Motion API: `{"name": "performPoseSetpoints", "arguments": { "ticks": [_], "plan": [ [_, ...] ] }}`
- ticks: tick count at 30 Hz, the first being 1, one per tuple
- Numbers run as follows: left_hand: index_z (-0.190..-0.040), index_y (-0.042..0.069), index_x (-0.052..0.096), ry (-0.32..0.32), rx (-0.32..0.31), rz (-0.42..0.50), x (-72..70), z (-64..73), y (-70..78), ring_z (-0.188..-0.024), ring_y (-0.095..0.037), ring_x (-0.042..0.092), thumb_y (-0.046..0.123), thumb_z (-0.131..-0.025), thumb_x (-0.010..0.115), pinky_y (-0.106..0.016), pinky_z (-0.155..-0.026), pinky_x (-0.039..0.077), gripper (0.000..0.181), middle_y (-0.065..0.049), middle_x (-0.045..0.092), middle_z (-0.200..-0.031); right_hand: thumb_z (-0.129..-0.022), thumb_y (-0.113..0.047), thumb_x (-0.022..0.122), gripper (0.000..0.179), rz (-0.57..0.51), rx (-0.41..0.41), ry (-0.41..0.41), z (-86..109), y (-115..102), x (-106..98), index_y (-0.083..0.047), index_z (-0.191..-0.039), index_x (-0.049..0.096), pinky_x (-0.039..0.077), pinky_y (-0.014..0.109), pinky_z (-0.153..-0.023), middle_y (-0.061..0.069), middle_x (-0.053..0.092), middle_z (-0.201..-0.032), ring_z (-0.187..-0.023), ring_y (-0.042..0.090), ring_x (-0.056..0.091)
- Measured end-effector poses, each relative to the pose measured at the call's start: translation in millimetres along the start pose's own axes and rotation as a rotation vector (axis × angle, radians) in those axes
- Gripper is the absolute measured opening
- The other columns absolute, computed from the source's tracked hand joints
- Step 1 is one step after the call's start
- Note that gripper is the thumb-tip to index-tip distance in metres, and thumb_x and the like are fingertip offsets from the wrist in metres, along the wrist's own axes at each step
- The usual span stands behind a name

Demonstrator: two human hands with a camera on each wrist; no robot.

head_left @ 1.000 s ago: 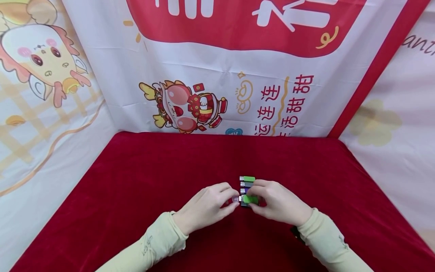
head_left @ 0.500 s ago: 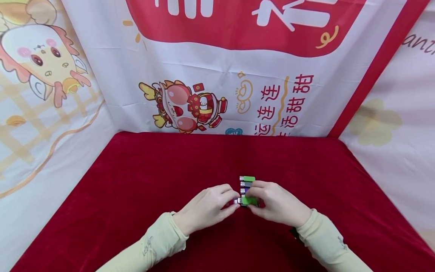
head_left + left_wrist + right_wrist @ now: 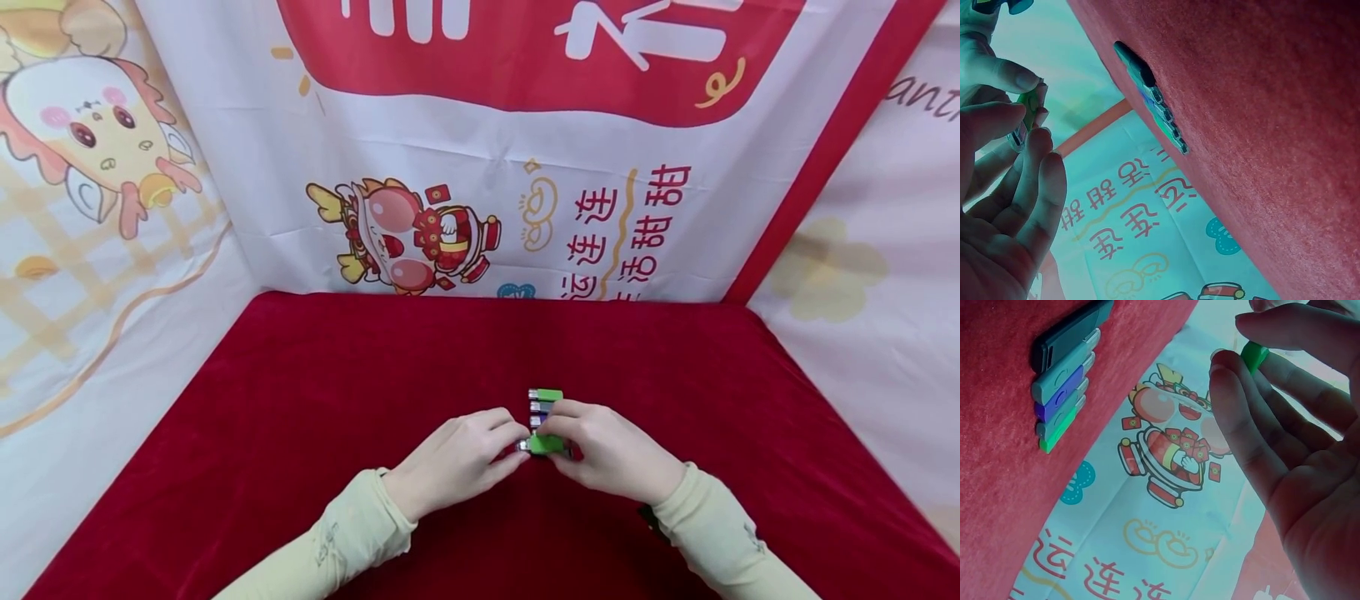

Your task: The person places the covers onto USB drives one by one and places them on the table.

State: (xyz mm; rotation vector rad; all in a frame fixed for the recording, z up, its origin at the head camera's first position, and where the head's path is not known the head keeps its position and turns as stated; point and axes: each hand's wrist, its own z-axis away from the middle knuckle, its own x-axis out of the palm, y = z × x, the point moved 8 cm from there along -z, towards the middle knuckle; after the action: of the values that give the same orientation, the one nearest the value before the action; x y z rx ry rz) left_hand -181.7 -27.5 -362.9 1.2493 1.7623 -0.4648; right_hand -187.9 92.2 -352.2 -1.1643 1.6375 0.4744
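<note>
My right hand [image 3: 611,447] pinches a green USB flash drive [image 3: 546,445] by its body, raised above the table. At the drive's plug end, the thumb and fingers of my left hand [image 3: 468,450] pinch a clear cap [image 3: 1017,139], which now sits over the metal plug. In the right wrist view only the rear end of the held flash drive [image 3: 1254,356] shows between the fingers. Beneath the right hand lies a row of flash drives: a green one [image 3: 1058,431], a purple one [image 3: 1060,403], grey ones and a longer black one [image 3: 1072,339].
Dark red cloth [image 3: 360,358] covers the table. A white printed curtain [image 3: 450,142] hangs along its back edge, with patterned cloth walls [image 3: 112,275] at the sides. Part of a dark object [image 3: 649,515] shows under the right sleeve.
The clear cap and the green flash drive have come together; the bare metal plug seen between them earlier is now covered. Both hands stay nearly in place.
</note>
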Motion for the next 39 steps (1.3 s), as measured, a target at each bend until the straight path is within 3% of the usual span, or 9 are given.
{"name": "performPoseSetpoints", "arguments": {
  "ticks": [12,21,39],
  "plan": [
    [-0.104,0.012,0.069,-0.005,-0.03,-0.074,-3.1,1.5,-7.6,-0.073,-0.005,0.051,0.027,-0.092,0.07,-0.015,-0.065,0.046,0.019,0.002,0.062,-0.092,-0.071,-0.002,0.085,0.033,0.018,-0.028,0.042,-2.9,-4.7,-4.0,-0.004,-0.1,0.07,0.052,0.019,-0.075,0.001,0.062,-0.099,-0.084,0.009,0.06],
    [-0.102,0.011,0.07,0.018,-0.011,-0.099,-5.1,1.8,-5.0,-0.069,-0.005,0.052,0.025,-0.09,0.074,-0.015,-0.062,0.046,0.019,0.003,0.061,-0.088,-0.069,0.003,0.085,0.034,-0.021,-0.067,0.094,-3.3,-7.5,-8.4,-0.004,-0.099,0.07,0.051,0.018,-0.075,0.001,0.061,-0.099,-0.085,0.011,0.059],
    [-0.101,0.011,0.07,0.013,0.017,-0.151,-3.4,0.4,-1.0,-0.068,-0.005,0.051,0.027,-0.091,0.073,-0.015,-0.061,0.045,0.019,0.004,0.06,-0.086,-0.073,0.0,0.084,0.032,-0.013,-0.014,0.044,-0.7,-2.3,-4.9,-0.004,-0.101,0.069,0.052,0.021,-0.076,0.002,0.062,-0.101,-0.087,0.011,0.06]
  ]
}}
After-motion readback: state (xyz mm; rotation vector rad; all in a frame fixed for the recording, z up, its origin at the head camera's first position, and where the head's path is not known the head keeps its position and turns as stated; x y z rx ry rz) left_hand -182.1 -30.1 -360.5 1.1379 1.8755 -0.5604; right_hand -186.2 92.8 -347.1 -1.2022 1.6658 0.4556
